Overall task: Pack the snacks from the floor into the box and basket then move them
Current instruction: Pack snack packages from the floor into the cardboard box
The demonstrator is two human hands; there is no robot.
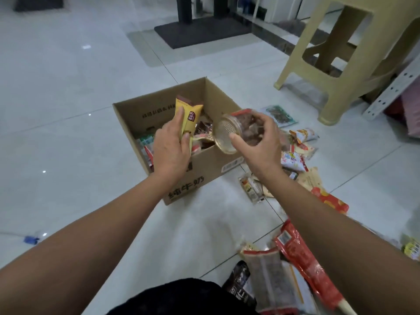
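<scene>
Left hand gripping yellow snack packet above open cardboard box. Right hand clutching clear jar, tilted, over box's right edge. More snacks lying on floor right of box.

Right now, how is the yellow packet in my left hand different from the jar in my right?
The yellow packet is flat, opaque wrapping; the jar is round and clear, showing brown pieces inside. The packet stands nearly upright in your left hand; the jar is tipped on its side in your right hand. Both are held at the open cardboard box.
</scene>
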